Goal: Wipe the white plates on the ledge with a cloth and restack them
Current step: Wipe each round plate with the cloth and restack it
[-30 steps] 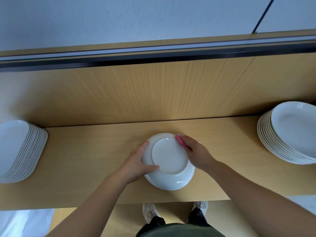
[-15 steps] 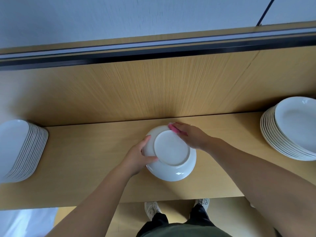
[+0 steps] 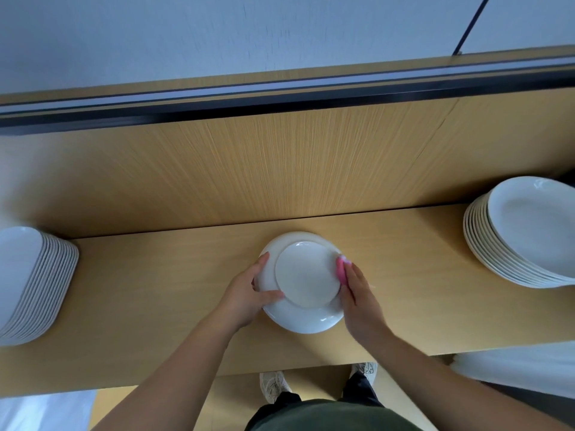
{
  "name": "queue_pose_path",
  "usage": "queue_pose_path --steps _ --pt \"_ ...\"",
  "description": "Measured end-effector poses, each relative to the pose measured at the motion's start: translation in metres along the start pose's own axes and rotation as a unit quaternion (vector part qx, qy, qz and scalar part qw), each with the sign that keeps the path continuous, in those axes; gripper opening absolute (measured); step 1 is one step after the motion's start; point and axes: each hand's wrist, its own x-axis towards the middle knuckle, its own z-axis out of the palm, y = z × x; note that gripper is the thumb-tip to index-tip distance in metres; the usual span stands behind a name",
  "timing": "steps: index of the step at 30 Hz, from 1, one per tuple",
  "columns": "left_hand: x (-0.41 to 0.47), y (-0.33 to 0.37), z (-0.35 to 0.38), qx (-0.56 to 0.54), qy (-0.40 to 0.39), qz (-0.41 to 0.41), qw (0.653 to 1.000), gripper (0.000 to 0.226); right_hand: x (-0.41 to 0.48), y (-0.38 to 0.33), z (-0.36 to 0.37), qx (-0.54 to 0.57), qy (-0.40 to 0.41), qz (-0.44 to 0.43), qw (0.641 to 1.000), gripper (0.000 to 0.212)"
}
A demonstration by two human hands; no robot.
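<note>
A white plate point(image 3: 305, 275) is held upside down above the middle of the wooden ledge point(image 3: 155, 275), its flat base facing me. My left hand point(image 3: 245, 293) grips its left rim, thumb on the underside. My right hand point(image 3: 361, 297) presses a pink cloth point(image 3: 341, 270) against the plate's right rim. Most of the cloth is hidden under my fingers.
A stack of several white plates point(image 3: 522, 234) stands at the ledge's right end. Another stack of white plates point(image 3: 28, 281) stands at the left end. A wooden back panel point(image 3: 280, 169) rises behind the ledge. My shoes point(image 3: 273, 385) show below the front edge.
My right hand with the pink cloth has slid from the plate's top edge down around to its right rim. The left hand keeps its grip on the left rim.
</note>
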Motion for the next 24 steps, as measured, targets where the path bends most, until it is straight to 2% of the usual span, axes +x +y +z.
queue_pose_path --steps 3,7,12,15,19,24 --pt "-0.002 -0.003 0.002 0.004 0.002 -0.001 1.000 0.095 -0.018 0.000 0.007 0.022 0.006 0.019 1.000 0.049" --pt "-0.007 -0.007 0.003 0.022 -0.011 0.008 1.000 0.112 -0.007 -0.003 -0.004 0.024 0.007 -0.008 1.000 0.044" --pt "-0.007 -0.013 0.006 0.001 -0.002 0.007 1.000 0.091 0.023 -0.013 -0.027 -0.027 -0.043 -0.036 0.998 0.040" --pt "-0.006 -0.011 0.011 -0.035 0.008 0.001 0.999 0.085 0.042 -0.026 -0.039 -0.033 -0.078 -0.063 0.994 0.036" --pt "-0.006 -0.010 0.015 -0.091 0.003 0.000 0.996 0.080 0.057 -0.033 -0.044 -0.048 -0.116 -0.048 0.991 0.036" --pt "-0.003 -0.013 0.018 -0.129 0.038 -0.013 0.991 0.081 0.049 -0.027 -0.037 -0.009 -0.088 -0.041 0.995 0.037"
